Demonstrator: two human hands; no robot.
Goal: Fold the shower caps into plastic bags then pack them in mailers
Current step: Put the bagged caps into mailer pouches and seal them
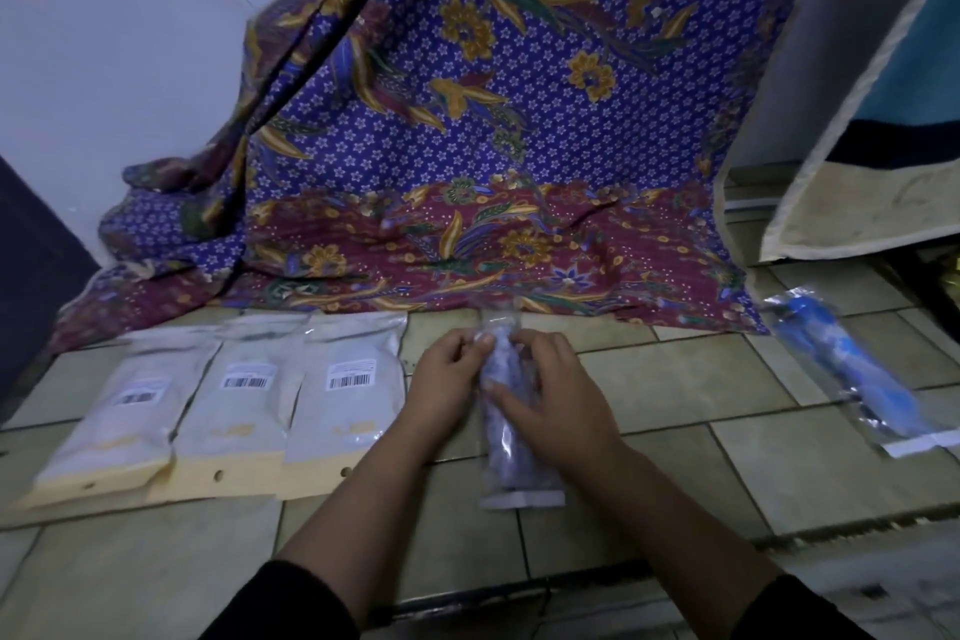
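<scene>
Head view: a bagged shower cap (511, 452) is held down on the tiles (675, 379).
At its top the left hand (447, 374) pinches; the right hand (550, 395) curls round its middle. Three mailers (244, 395) lie beside it.

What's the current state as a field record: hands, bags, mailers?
left hand: pinches upper part of clear plastic bag holding a rolled lilac shower cap
right hand: grips same bag, fingers across its middle
lilac bag: lies on beige tiled floor, not in a mailer
second bag: clear plastic bag with a blue shower cap, on floor to the right, untouched
mailers: three white mailers with barcode labels, side by side at left
backdrop: purple floral batik cloth
</scene>
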